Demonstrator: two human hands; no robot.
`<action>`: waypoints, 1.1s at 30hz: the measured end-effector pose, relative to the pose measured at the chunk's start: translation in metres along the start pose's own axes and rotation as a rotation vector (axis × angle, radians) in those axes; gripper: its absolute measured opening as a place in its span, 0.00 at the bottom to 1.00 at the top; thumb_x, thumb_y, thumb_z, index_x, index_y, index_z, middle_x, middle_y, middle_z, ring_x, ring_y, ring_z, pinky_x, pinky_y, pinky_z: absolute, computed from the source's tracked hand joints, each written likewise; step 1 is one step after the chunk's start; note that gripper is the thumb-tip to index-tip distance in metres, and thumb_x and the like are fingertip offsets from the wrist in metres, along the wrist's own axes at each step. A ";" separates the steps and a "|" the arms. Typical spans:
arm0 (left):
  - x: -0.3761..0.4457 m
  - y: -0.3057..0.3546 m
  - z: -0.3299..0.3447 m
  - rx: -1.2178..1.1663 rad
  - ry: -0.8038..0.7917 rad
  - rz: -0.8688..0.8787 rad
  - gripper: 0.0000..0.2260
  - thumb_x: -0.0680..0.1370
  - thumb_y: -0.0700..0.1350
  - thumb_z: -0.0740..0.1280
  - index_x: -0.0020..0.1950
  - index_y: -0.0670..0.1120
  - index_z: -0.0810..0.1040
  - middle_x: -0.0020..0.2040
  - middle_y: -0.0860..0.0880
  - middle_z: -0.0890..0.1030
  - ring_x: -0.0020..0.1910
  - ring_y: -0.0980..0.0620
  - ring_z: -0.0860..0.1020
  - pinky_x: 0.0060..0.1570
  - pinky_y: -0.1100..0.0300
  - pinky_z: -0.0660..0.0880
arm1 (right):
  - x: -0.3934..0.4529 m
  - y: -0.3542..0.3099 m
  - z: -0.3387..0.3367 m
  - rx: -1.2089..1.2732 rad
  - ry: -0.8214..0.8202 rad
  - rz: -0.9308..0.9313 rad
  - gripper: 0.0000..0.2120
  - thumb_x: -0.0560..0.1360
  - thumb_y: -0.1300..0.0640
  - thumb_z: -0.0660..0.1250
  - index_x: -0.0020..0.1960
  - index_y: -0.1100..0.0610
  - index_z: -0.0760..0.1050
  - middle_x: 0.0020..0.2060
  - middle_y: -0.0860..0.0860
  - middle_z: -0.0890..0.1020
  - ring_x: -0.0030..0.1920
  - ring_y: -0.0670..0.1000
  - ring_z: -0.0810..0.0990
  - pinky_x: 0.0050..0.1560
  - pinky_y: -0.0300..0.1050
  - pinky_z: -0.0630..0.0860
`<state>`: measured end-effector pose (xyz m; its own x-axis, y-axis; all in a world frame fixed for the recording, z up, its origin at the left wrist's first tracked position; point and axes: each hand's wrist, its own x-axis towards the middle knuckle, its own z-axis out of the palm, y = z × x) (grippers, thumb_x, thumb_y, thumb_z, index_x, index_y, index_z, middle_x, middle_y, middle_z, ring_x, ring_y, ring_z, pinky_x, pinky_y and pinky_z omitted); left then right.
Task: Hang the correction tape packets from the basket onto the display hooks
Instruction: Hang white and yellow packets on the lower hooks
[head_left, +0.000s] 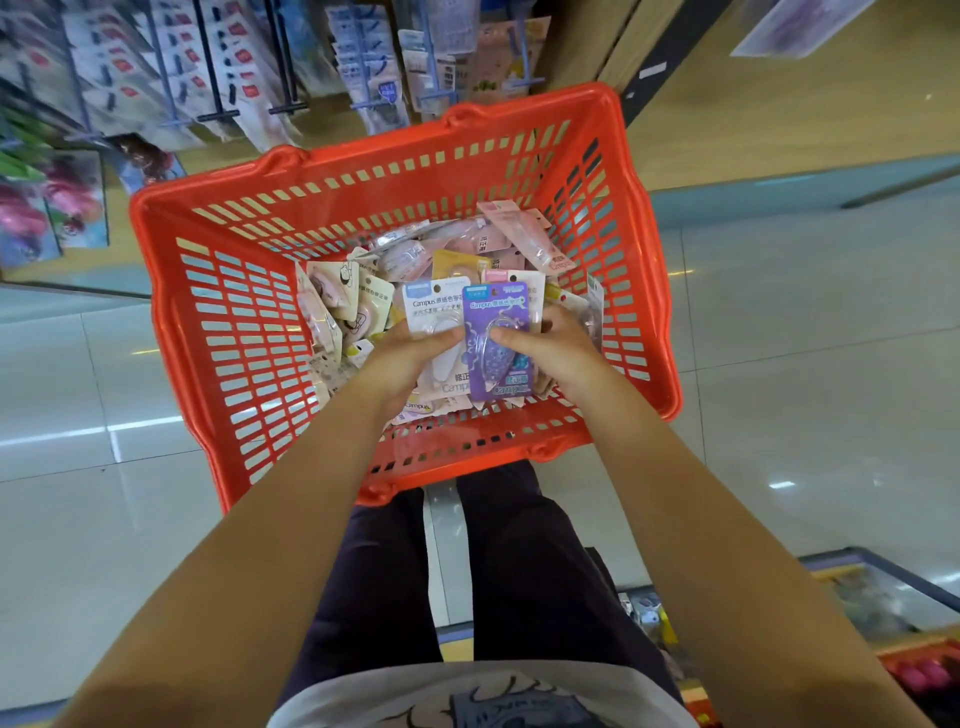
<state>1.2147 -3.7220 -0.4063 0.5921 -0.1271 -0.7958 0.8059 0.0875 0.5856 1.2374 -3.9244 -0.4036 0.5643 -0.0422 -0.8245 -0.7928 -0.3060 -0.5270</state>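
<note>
An orange plastic basket (218, 332) stands on the floor in front of me, holding a heap of several correction tape packets (457, 254). Both hands are down inside it. My left hand (410, 348) grips a white Campus packet (431, 306), thumb across its blister. My right hand (550, 348) grips a purple Campus packet (496, 312) right beside the white one, thumb on its blister. The display hooks (218, 111) stick out from the rack at the upper left, with packets hanging on them.
Hanging stationery fills the rack at the top left (130, 62). A wooden shelf unit (649, 47) rises behind the basket. Glossy floor tiles lie on both sides. A low display case (883, 597) sits at the lower right. My legs stand just behind the basket.
</note>
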 end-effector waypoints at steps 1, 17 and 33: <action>0.000 0.000 0.004 -0.001 -0.024 0.012 0.12 0.80 0.38 0.70 0.63 0.47 0.80 0.58 0.48 0.86 0.55 0.51 0.85 0.58 0.57 0.80 | 0.000 -0.002 0.000 0.031 -0.014 -0.001 0.30 0.63 0.45 0.82 0.60 0.55 0.78 0.52 0.50 0.86 0.48 0.50 0.86 0.36 0.41 0.80; -0.018 -0.012 -0.033 -0.012 0.088 0.042 0.27 0.66 0.43 0.77 0.65 0.43 0.81 0.58 0.43 0.86 0.56 0.44 0.85 0.53 0.49 0.82 | 0.013 -0.007 -0.005 0.039 0.083 -0.046 0.18 0.69 0.59 0.80 0.55 0.55 0.77 0.47 0.51 0.84 0.45 0.50 0.84 0.44 0.44 0.79; -0.013 -0.004 -0.039 0.187 -0.004 -0.050 0.19 0.67 0.42 0.82 0.57 0.50 0.83 0.54 0.48 0.87 0.56 0.48 0.84 0.57 0.54 0.78 | 0.019 -0.009 0.019 0.073 -0.221 0.126 0.21 0.62 0.56 0.83 0.52 0.49 0.81 0.53 0.49 0.87 0.58 0.52 0.83 0.68 0.60 0.73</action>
<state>1.2041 -3.6821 -0.4048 0.5508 -0.1307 -0.8244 0.8193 -0.1037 0.5639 1.2512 -3.9047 -0.4186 0.4026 0.1352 -0.9053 -0.8726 -0.2421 -0.4242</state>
